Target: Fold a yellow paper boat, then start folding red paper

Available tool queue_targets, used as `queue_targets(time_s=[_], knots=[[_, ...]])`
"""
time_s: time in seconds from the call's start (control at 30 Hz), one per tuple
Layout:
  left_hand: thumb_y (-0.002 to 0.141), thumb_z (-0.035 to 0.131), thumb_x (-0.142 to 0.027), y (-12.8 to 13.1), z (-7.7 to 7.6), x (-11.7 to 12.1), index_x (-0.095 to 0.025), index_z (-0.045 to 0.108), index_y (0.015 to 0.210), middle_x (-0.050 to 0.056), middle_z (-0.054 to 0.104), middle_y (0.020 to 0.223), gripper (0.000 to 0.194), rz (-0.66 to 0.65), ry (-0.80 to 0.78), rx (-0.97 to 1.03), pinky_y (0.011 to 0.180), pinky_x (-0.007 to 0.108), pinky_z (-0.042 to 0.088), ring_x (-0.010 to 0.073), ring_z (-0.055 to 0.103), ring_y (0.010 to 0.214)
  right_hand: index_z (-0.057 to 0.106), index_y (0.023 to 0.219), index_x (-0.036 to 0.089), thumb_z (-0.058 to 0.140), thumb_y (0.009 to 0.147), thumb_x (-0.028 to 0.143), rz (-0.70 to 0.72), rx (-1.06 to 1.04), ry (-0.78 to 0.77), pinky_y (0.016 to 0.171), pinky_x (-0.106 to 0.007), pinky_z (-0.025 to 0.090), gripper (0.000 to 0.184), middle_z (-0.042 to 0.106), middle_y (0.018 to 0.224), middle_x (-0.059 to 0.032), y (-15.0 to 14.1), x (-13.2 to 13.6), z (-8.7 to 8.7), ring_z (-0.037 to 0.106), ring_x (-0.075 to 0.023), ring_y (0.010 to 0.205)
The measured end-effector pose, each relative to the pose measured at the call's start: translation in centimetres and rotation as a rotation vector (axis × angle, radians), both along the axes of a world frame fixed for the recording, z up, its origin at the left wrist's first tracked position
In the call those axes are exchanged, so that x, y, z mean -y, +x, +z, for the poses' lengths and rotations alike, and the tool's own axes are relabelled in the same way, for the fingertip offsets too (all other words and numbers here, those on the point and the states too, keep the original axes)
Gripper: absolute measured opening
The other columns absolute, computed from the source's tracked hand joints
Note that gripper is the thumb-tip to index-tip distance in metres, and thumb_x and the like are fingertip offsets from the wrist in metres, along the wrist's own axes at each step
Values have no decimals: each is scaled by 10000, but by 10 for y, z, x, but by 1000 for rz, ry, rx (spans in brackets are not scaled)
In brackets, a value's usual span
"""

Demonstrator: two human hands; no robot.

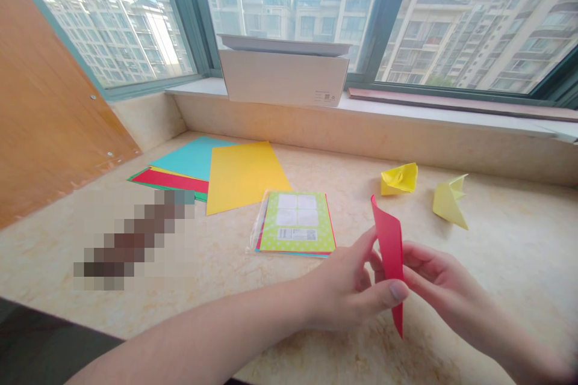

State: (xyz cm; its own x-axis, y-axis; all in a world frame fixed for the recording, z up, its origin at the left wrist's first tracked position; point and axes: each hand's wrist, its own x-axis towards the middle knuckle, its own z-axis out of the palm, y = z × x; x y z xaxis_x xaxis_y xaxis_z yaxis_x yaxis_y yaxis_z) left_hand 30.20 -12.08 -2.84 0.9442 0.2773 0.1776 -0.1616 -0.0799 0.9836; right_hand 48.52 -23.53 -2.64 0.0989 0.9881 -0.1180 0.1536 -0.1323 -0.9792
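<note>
A folded piece of red paper [391, 240] stands nearly upright above the counter, seen almost edge-on. My left hand [361, 283] grips it from the left, thumb pressed on its near face. From the right, my right hand [433, 271] meets the paper's other side; its fingertips are partly hidden behind the sheet. Beyond the hands sit two folded paper pieces, a bright yellow one [399, 180] and a pale yellow one [450, 201]. Left of my left hand lies a clear packet of coloured paper [295, 222] with a green dotted label.
Loose sheets lie at the back left: a yellow sheet [246, 177], a light blue sheet [185, 156] and a red sheet [174, 180]. A blurred-out object [135, 237] is on the left. A white box [284, 75] stands on the window ledge [383, 107]. A wooden panel [49, 90] borders the left.
</note>
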Motion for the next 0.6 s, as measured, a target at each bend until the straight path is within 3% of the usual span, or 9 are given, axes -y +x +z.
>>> queue_targets(time_s=[0.1,0.23,0.33,0.43,0.6], knots=[[916,693,-492,2,-3,2,-205,448,1406,99,678,1065,618,14,-40,68,498,162,381,64,536,606,493,1433,297,669,932,522,-44,-2,25,854,-473,604,577,779,966,-75,-7,1,-5,736,-258,841],[888,725,-513,4,-4,4,-189,436,1403,103,695,1027,674,14,-103,93,533,181,396,89,558,649,383,1415,338,713,900,530,-107,1,80,812,-447,617,641,791,977,-50,-12,5,-13,734,-243,810],[878,743,-502,4,-5,6,-190,458,1338,96,696,1009,625,15,-146,100,573,195,425,104,584,688,461,1359,335,672,940,501,-79,65,122,838,-444,616,497,782,1086,-71,-12,8,-13,733,-238,853],[866,751,-511,4,-6,8,-187,485,1251,92,689,983,569,45,-192,56,606,222,458,130,628,715,607,1299,309,582,1002,455,28,169,133,951,-455,584,332,722,1271,-95,-11,11,-7,709,-267,1059],[835,777,-504,5,-8,4,-183,501,1231,98,703,963,579,130,-147,-49,668,296,521,217,701,803,657,1355,313,492,1022,513,55,267,162,1079,-511,505,422,676,1369,-93,-12,16,2,623,-335,1258]])
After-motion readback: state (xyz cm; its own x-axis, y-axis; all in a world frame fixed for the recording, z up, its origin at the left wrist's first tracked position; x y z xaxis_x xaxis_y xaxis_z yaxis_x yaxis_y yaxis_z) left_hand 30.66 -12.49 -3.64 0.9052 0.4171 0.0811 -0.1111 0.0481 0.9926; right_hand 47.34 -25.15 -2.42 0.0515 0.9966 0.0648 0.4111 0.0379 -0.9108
